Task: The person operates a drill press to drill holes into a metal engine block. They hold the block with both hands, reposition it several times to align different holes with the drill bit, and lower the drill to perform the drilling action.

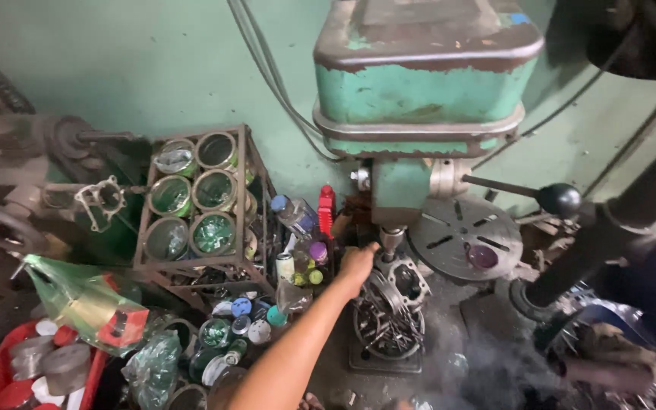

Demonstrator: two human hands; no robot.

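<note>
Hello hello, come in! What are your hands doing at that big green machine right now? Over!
Left hand on the finned metal engine part under the drill spindle. Right hand out of view. Bottles and a can rack crowd the left side.

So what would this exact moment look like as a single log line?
left hand: on finned metal engine part, grip unclear | part: under green drill press spindle | right hand: not in view | left side: rack of tins

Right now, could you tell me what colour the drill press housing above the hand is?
Worn green with brown rust patches: drill press housing, seen in the head view.
</note>
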